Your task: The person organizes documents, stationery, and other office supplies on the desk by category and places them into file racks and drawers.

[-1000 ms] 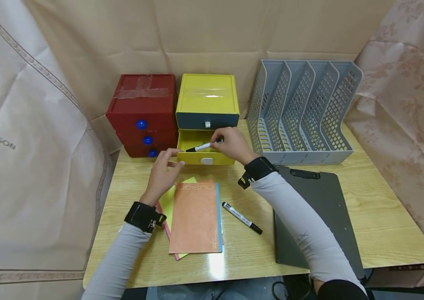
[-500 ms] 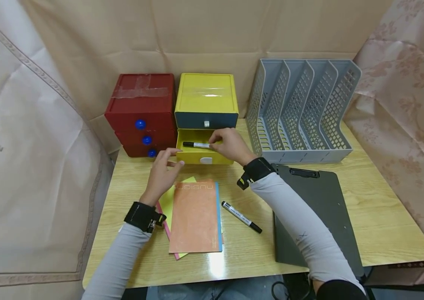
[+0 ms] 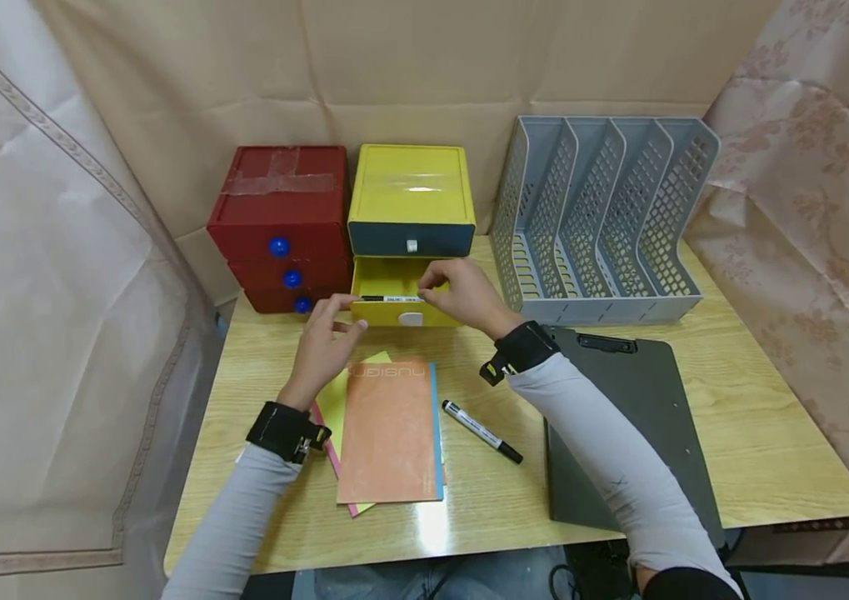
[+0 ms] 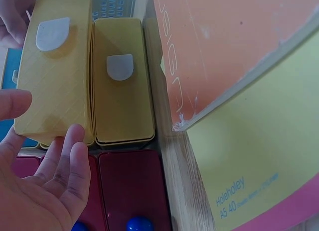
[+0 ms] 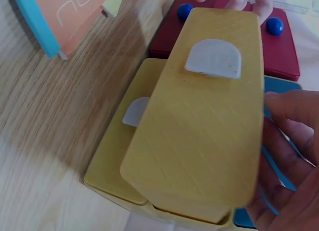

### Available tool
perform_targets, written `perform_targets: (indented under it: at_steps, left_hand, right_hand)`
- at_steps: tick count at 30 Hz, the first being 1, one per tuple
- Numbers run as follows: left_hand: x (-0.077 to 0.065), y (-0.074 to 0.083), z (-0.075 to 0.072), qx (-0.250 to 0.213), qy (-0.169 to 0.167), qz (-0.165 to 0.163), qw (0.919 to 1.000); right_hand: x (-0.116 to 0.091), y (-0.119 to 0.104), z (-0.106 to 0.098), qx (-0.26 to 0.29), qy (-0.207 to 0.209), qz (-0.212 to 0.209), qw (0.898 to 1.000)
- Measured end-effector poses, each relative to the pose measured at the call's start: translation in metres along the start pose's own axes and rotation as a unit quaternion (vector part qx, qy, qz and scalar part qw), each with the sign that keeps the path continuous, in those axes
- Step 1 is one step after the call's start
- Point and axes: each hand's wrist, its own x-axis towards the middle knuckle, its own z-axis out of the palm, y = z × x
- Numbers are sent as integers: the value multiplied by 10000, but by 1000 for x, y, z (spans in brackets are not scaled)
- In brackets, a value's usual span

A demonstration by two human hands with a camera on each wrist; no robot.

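Observation:
In the head view a yellow drawer [image 3: 387, 315] stands pulled out below a dark-blue-fronted one. My left hand [image 3: 322, 354] is at its left front corner, index finger over the rim and thumb before the front; the left wrist view shows the other fingers [image 4: 67, 171] loosely bent beside it. With fingertips just inside the drawer, my right hand [image 3: 465, 296] pinches the end of a black-capped white marker [image 3: 397, 298]. The marker lies low behind the front rim and is partly hidden. The right wrist view shows the drawer front [image 5: 204, 111], but the marker cannot be made out.
A red drawer cabinet [image 3: 282, 208] with blue knobs stands left of the yellow cabinet [image 3: 409, 179]. At right is a grey file rack [image 3: 611, 312]. Notebooks [image 3: 390, 433], another marker [image 3: 482, 431] and a dark clipboard [image 3: 619, 375] lie nearer the front.
The marker in my right hand has gone from slanted above the drawer to level and lower behind its front rim. My left hand has stayed at the drawer's corner.

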Motion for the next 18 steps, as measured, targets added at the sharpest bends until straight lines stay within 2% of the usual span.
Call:
perform_targets:
  at_steps: [10, 14, 18]
  left_hand:
    - [0, 1, -1, 13, 28, -27, 10000]
    - [1, 0, 0, -6, 20, -14, 10000]
    - [0, 0, 1, -59, 2, -63, 10000]
  right_hand:
    - [-27, -7, -18, -123, -136, -393, 9991]
    - [-50, -7, -21, -164, -258, -441, 9986]
    - [-82, 1, -15, -263, -762, -196, 9966]
